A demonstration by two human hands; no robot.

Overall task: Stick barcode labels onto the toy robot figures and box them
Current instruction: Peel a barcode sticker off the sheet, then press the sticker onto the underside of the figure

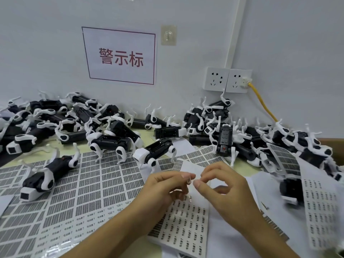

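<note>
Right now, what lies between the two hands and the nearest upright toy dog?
In the head view, between the left hand, the right hand and the toy dog lie only flat label sheets on the table.

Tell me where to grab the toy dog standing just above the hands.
Take the toy dog by its black body, coming down from above with fingers on both flanks. It stands upright, back bare; the thin white legs and head stick out and offer a poor grip.

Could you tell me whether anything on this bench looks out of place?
Yes: the toy robot figures lie in jumbled heaps, many upside down, some resting on the label sheets, and one sheet curls up among the right-hand pile.
</note>
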